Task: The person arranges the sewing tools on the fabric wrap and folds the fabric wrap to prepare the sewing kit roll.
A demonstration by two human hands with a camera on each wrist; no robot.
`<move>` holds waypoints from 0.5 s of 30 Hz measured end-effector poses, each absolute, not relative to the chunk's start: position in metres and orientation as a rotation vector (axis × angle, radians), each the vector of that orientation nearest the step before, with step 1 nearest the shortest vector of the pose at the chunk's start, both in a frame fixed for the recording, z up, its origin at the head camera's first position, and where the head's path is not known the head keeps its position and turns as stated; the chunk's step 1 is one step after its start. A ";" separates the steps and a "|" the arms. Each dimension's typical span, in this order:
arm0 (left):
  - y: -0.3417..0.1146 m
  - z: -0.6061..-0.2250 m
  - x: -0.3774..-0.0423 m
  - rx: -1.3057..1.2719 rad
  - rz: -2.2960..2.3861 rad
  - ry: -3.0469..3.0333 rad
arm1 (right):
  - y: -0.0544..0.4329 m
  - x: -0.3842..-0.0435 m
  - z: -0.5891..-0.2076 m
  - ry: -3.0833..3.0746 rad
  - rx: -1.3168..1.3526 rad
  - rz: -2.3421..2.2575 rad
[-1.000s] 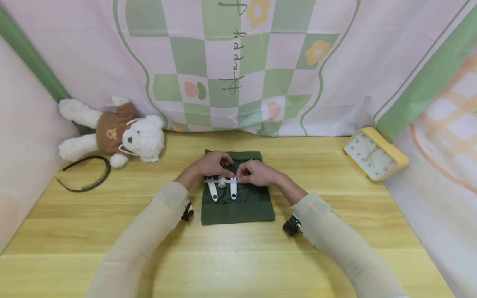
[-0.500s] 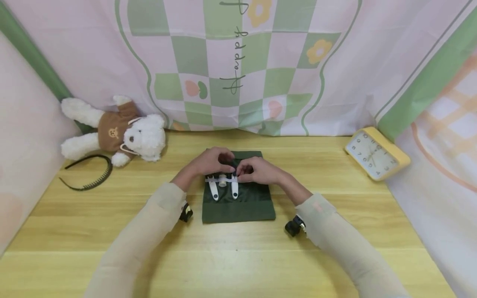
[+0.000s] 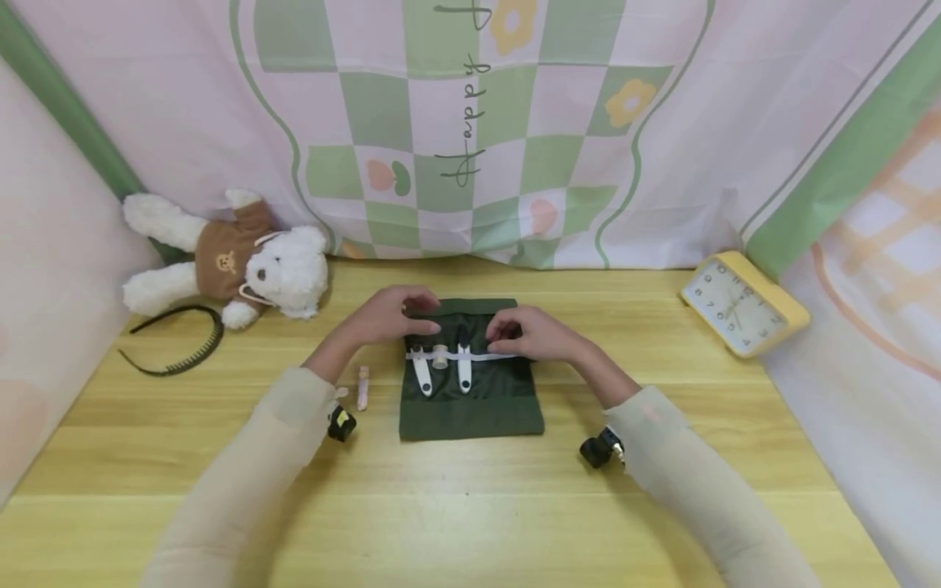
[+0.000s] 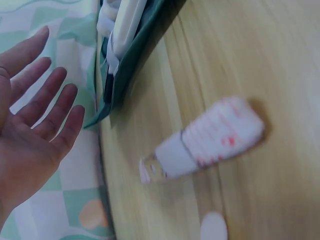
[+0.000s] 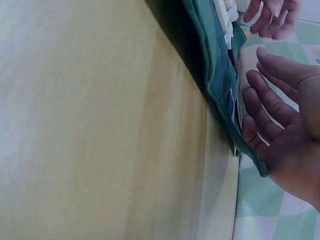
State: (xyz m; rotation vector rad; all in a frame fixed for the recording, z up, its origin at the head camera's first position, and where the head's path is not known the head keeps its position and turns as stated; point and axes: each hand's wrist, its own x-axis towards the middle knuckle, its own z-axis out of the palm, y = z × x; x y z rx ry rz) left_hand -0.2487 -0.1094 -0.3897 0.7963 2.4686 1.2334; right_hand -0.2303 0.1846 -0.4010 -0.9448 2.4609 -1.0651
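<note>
A dark green fabric mat (image 3: pixel 470 418) lies flat on the table, crossed by a white elastic strap (image 3: pixel 488 356). Under the strap sit two white-handled tools, one on the left (image 3: pixel 422 377) and one with a dark upper end (image 3: pixel 464 371). A small pale spool-like cylinder (image 3: pixel 439 357) sits between them. My left hand (image 3: pixel 393 314) hovers over the mat's upper left corner, fingers spread and holding nothing in the left wrist view. At the mat's right side my right hand (image 3: pixel 532 333) has loosely bent fingers with nothing between them.
Left of the mat lies a small white-and-pink patterned piece with a gold-coloured end (image 4: pixel 200 142). A small white rounded thing (image 4: pixel 214 227) is beside it. Farther out are a black headband (image 3: pixel 180 351), a plush bear (image 3: pixel 235 261) and a yellow clock (image 3: pixel 742 302).
Both hands have drawn apart from the right-hand white tool, the left hand leftward and the right hand rightward. The tool stays under the strap. The pink-patterned piece has come into view.
</note>
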 end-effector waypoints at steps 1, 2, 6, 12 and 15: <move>-0.112 -0.390 -0.248 0.799 1.239 2.464 | 0.186 -0.230 -0.401 2.465 -0.940 -1.062; -0.114 -0.389 -0.247 0.801 1.245 2.458 | 0.187 -0.229 -0.401 2.469 -0.934 -1.056; -0.124 -0.387 -0.242 0.801 1.261 2.434 | 0.191 -0.227 -0.400 2.480 -0.919 -1.042; -0.140 -0.384 -0.236 0.800 1.256 2.449 | 0.193 -0.227 -0.402 2.474 -0.918 -1.043; -0.150 -0.385 -0.233 0.789 1.237 2.480 | 0.193 -0.227 -0.403 2.465 -0.910 -1.050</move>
